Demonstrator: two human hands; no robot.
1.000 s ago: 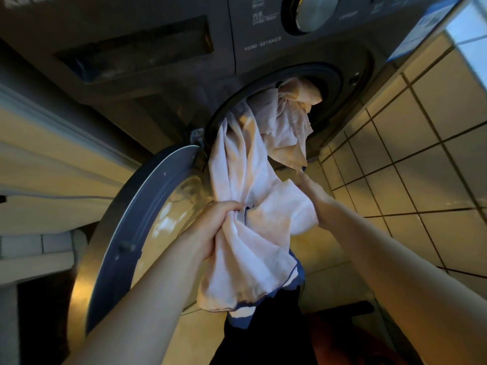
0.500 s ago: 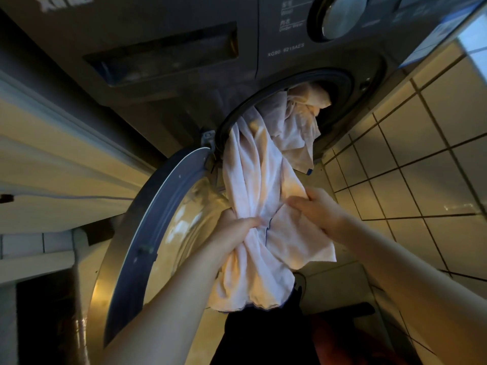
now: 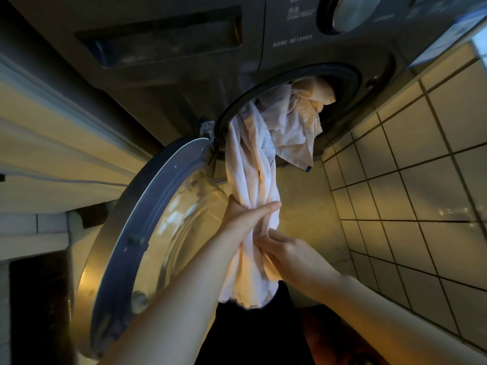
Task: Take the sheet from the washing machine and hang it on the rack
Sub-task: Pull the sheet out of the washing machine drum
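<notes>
Sheet (image 3: pixel 250 164) is gripped rope-like by the left hand (image 3: pixel 246 218) and clutched just beneath it by the right hand (image 3: pixel 287 252). Long axis runs up and away from both hands into the washing machine (image 3: pixel 355 83), where the rest is bunched. Left hand is nearer it.

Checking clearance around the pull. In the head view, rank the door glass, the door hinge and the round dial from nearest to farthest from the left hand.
1. Door glass: just left of the left hand, which grips the sheet.
2. Door hinge: higher up, above and slightly left of the hand.
3. Round dial: top right of the view, clearly farthest.
</notes>
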